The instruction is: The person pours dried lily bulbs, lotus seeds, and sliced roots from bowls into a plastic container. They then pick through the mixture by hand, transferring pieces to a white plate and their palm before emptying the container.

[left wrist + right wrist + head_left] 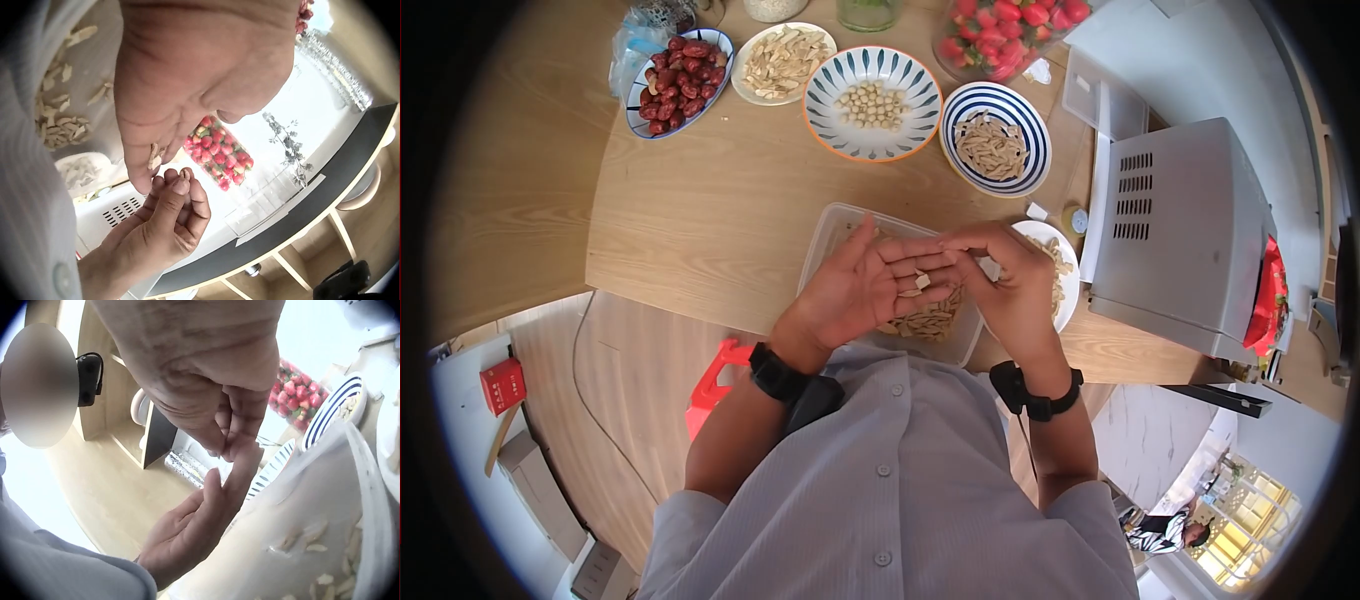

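My left hand (840, 290) is held palm up over a clear plastic tub (972, 345), its fingers nearly straight. A small pale cube-like piece (922, 281) lies on its fingers; the left wrist view shows pale bits (154, 157) there. My right hand (1015, 285) meets the left fingertips, thumb and index finger pinched together. Between them the left wrist view shows a tiny pale piece (186, 175), its kind unclear. Inside the tub, partly hidden by my hands, lie many thin beige slices (930, 322).
Behind the tub stand a plate of red dates (680, 85), a plate of pale strips (785, 62), a patterned plate (825, 120) of round pale seeds and a striped bowl (1040, 165) of slices. A white plate (1072, 275), a strawberry box (1005, 35) and a grey appliance (1170, 230) are at right.
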